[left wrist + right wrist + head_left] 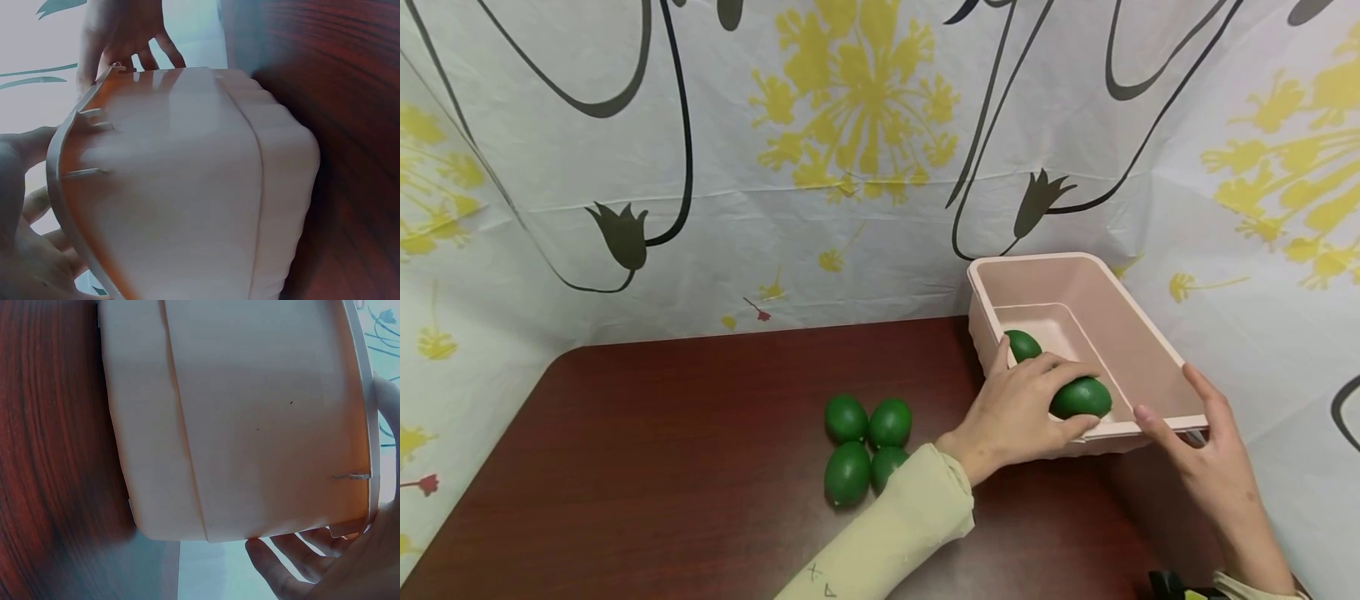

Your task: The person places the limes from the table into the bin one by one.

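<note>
My left hand (1022, 408) reaches over the near left corner of a pale pink plastic bin (1138, 333), its fingers and thumb around a green lime (1081, 398) just inside the rim. Another lime (1022, 344) lies in the bin by its left wall, partly hidden. At the near right corner, my right hand (1213, 450) grips the rim, thumb at the front edge and fingers along the right side. The right wrist view shows these fingers (275, 569) against the bin's outer wall. In the left wrist view the bin's wall (175, 175) covers the lime.
Several limes (847, 473) sit close together on the dark reddish wood table (662, 467), left of the bin; my left sleeve (895, 525) partly covers one. A patterned white sheet (865, 217) hangs behind the table and at its sides. A dark object (1165, 583) shows at the bottom right.
</note>
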A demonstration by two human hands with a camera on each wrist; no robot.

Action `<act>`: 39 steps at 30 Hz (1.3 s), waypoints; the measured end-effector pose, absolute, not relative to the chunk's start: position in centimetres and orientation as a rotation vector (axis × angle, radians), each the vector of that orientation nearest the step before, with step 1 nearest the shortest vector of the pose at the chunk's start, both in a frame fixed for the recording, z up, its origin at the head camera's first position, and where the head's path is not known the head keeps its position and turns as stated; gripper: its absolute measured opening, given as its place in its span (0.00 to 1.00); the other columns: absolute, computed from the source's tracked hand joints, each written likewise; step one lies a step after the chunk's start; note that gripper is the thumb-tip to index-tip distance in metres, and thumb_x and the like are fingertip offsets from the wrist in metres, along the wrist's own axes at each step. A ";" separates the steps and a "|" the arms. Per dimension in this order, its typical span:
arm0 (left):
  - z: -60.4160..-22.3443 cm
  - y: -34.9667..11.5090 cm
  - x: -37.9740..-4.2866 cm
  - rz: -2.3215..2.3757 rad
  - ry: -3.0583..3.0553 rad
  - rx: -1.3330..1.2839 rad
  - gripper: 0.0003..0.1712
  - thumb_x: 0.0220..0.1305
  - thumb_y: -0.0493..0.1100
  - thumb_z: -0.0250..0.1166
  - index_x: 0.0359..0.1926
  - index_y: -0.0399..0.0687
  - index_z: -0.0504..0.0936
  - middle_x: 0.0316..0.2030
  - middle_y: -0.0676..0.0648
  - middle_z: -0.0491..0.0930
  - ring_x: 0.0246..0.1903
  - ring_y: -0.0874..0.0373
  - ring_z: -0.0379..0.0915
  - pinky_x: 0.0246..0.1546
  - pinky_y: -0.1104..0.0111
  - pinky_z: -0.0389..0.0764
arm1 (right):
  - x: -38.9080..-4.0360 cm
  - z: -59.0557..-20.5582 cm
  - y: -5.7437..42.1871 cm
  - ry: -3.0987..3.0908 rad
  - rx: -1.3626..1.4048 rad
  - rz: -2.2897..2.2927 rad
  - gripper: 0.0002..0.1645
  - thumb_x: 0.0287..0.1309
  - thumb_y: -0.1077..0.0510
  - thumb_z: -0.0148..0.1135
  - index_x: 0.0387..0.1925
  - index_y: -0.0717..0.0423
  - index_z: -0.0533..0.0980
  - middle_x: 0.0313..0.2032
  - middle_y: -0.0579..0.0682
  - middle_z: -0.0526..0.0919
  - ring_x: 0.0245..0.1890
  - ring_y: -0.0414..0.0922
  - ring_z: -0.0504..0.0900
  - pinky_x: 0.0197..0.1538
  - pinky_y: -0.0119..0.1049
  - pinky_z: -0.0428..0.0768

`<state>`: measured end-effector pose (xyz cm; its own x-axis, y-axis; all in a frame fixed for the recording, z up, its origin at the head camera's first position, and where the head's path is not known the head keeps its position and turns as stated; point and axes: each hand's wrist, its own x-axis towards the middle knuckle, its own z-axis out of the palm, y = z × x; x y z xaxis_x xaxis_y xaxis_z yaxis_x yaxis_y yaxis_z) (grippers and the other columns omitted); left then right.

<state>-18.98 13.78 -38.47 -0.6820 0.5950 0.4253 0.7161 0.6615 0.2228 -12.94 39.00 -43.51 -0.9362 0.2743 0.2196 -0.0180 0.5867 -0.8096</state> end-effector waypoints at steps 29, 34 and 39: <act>-39.3 12.2 -18.8 -0.680 -2.489 -1.061 0.19 0.73 0.59 0.64 0.61 0.68 0.82 0.57 0.64 0.82 0.62 0.72 0.76 0.82 0.50 0.56 | -12.8 -43.4 38.7 -2.495 -0.232 1.249 0.51 0.69 0.50 0.65 0.83 0.29 0.48 0.84 0.48 0.46 0.72 0.24 0.54 0.59 0.05 0.52; -39.5 11.7 -18.7 -0.711 -2.428 -1.078 0.19 0.72 0.58 0.65 0.60 0.66 0.83 0.56 0.63 0.82 0.61 0.70 0.75 0.80 0.61 0.60 | -12.8 -43.4 38.6 -2.494 -0.236 1.245 0.51 0.69 0.50 0.64 0.83 0.31 0.48 0.84 0.48 0.46 0.73 0.24 0.53 0.63 0.07 0.50; -39.7 11.0 -18.8 -0.755 -2.363 -1.071 0.18 0.71 0.56 0.67 0.59 0.64 0.84 0.57 0.61 0.81 0.60 0.68 0.75 0.70 0.76 0.67 | -12.9 -43.3 38.7 -2.496 -0.231 1.254 0.51 0.70 0.50 0.64 0.83 0.31 0.47 0.84 0.49 0.44 0.75 0.27 0.51 0.65 0.09 0.48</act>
<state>-18.85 10.98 -39.67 -0.6057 0.5412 0.5833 0.7791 0.5521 0.2968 -12.85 38.73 -43.33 -0.9298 0.2916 0.2244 -0.0058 0.5980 -0.8015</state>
